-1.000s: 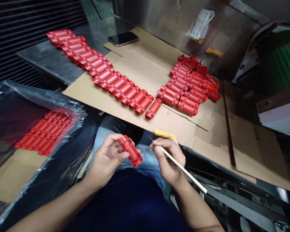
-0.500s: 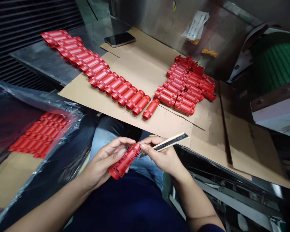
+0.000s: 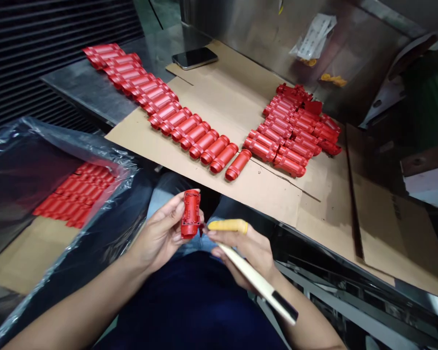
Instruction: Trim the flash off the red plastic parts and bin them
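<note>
My left hand (image 3: 164,232) is closed round a red plastic cylindrical housing (image 3: 191,214), held nearly upright above my lap with its slotted, cut-out side facing me. In my right hand (image 3: 253,253) is a cream-coloured utility knife (image 3: 257,279), its black-tipped end pointing down to the right. A yellow finger cot (image 3: 226,225) covers one finger of that hand. The knife's front end is close to the housing's right side; whether the blade touches it I cannot make out.
On the cardboard-covered table (image 3: 219,107) lie a long row of red housings (image 3: 182,124) and a stacked pile of them (image 3: 292,131). A phone (image 3: 194,58) rests at the back. To the left, a plastic-lined box (image 3: 58,262) holds more housings. Cardboard flaps (image 3: 394,214) extend rightward.
The housing has turned from slanted to nearly upright. My right hand has rolled over, so the knife's rear end now points down to the right instead of up. The view has shifted slightly.
</note>
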Tool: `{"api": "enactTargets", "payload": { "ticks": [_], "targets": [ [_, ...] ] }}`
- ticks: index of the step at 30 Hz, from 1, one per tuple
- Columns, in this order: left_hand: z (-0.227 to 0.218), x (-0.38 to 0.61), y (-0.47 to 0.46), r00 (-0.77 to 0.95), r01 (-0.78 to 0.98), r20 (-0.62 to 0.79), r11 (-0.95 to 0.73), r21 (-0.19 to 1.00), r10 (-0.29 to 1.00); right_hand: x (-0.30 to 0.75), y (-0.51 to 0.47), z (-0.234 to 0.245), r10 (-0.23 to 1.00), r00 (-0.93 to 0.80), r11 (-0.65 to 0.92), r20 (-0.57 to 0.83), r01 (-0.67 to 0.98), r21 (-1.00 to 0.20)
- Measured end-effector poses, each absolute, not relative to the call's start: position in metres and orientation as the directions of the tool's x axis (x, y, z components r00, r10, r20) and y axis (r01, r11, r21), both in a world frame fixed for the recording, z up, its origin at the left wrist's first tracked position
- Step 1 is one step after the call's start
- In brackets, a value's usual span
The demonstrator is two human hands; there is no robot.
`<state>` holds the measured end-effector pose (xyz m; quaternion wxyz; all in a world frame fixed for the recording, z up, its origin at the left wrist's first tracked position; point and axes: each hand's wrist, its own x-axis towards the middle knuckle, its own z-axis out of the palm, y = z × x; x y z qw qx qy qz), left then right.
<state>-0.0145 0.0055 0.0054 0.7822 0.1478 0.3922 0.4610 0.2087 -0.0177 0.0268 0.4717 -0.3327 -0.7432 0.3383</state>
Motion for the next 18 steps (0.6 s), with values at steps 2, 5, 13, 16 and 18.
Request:
{"api": "enactTargets", "payload": {
  "ticks": [2,5,13,16,18],
  "targets": [
    [0.004,-0.014,0.003,0.28,-0.606,-0.474,0.537,0.587,0.835,0.207,-0.02,0.022,0.774,-0.359,0.591,0.522,0.111,-0.799],
    [0.004,-0.012,0.0,0.29,-0.599,-0.461,0.534,0.597,0.839,0.202,-0.021,0.012,0.76,-0.331,0.614,0.559,0.085,-0.785],
    [0.005,-0.011,-0.001,0.3,-0.577,-0.447,0.534,0.618,0.843,0.195,-0.018,0.011,0.732,-0.314,0.649,0.605,0.052,-0.759],
    [0.004,-0.012,-0.001,0.305,-0.566,-0.433,0.527,0.634,0.848,0.195,-0.019,0.012,0.729,-0.296,0.656,0.617,0.045,-0.753],
    [0.004,-0.012,-0.002,0.312,-0.563,-0.425,0.525,0.638,0.85,0.195,-0.02,0.011,0.727,-0.297,0.658,0.619,0.043,-0.752]
  ]
}}
